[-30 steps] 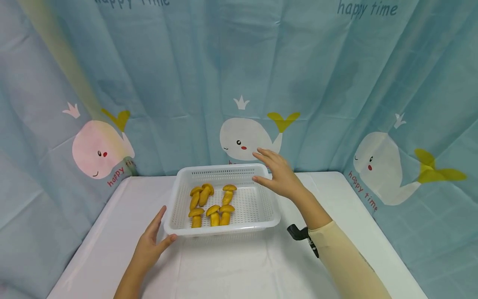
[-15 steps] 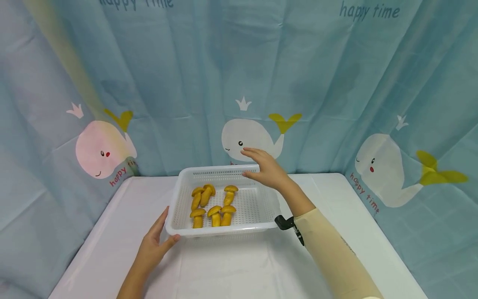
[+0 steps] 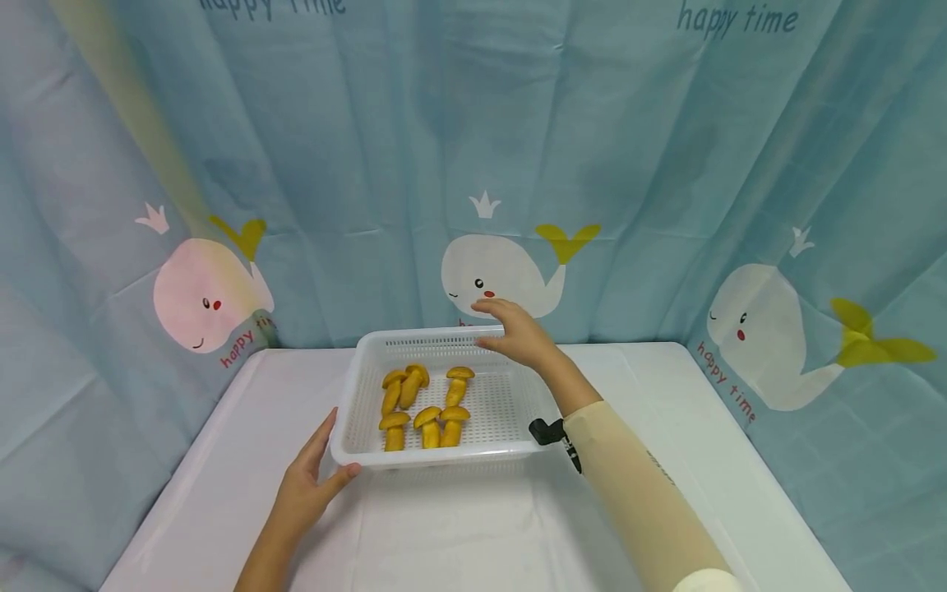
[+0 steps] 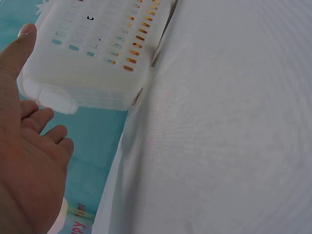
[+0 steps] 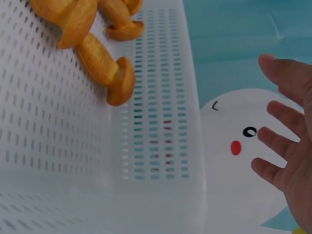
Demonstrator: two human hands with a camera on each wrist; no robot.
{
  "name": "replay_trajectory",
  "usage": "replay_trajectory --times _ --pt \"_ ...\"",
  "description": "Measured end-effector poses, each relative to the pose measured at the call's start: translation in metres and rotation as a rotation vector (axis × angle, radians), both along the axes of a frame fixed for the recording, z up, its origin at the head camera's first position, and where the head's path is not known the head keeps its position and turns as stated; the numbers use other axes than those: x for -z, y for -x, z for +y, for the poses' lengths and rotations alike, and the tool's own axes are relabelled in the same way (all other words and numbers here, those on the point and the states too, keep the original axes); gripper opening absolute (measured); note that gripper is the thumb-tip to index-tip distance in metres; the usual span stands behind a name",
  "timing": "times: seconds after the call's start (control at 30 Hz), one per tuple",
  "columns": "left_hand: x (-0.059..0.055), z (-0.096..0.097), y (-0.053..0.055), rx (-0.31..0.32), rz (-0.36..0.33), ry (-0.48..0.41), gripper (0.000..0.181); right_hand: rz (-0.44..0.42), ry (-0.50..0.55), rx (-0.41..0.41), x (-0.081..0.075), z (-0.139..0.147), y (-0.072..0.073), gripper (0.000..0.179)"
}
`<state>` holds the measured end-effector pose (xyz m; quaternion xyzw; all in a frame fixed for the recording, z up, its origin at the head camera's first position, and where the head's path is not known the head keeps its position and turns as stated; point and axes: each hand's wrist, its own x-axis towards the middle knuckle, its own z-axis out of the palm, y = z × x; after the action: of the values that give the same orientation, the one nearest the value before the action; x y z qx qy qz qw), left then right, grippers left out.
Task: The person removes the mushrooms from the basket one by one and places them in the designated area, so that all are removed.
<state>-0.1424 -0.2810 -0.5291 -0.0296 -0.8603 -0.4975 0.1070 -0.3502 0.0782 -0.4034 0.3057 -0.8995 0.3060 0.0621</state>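
Observation:
A white perforated plastic basket (image 3: pixel 444 457) stands on the table, with several yellow-brown mushrooms (image 3: pixel 394 440) lying in its left and middle part. At its front left corner my left hand (image 3: pixel 305 487) has thumb and fingers spread around the rim; whether they touch it I cannot tell. My right hand (image 3: pixel 520 335) hovers over the back right part of the basket, fingers extended and holding nothing. In the right wrist view, that hand (image 5: pixel 292 131) appears apart from the basket wall (image 5: pixel 195 97). The left wrist view has the thumb (image 4: pixel 22 48) beside the basket's side (image 4: pixel 83 68).
A white cloth covers the table (image 3: pixel 444 534). Behind and at both sides hangs a blue curtain (image 3: pixel 370 164) printed with whales. A black strap with a small device (image 3: pixel 549 432) sits on the right wrist, near the basket's right rim.
My right hand has moved left, from the basket's right edge to over its back right part. The left hand stays at the front left corner, and the mushrooms lie as before.

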Motion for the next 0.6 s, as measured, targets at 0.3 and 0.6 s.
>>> replay_trajectory --times 0.3,0.6 --pt "-0.001 0.0 -0.001 0.008 0.026 -0.002 0.096 -0.121 0.051 -0.002 0.02 -0.018 0.012 0.062" --pt "-0.003 0.002 -0.001 0.004 0.038 0.009 0.096 -0.235 0.074 -0.009 0.032 -0.025 0.02 0.055"
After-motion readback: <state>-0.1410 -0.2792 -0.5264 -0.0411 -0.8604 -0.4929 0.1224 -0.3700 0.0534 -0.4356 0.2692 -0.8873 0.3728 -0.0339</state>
